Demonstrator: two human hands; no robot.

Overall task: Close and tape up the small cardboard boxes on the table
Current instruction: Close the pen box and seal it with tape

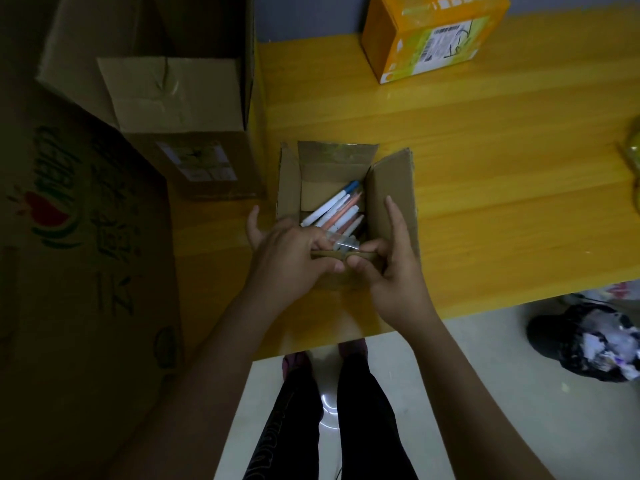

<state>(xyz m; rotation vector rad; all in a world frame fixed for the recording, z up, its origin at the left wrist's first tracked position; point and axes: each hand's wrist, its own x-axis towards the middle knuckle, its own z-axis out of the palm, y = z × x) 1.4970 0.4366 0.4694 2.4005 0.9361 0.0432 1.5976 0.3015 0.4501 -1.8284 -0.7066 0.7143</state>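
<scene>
Here, both hands (346, 261) pinching the near flap (341, 255) of the upright, open-topped small box (289, 188).

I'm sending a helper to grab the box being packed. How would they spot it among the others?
On the yellow table, look near the front edge, where both hands meet. The small cardboard box there stands open, flaps up, with pens inside; the orange box is closed.

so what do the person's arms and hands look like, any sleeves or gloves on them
Both forearms are bare up to the frame edge, with no sleeves in view. The left hand and right hand wear no gloves, and no rings, watch or bracelet show in the dim light.
</scene>
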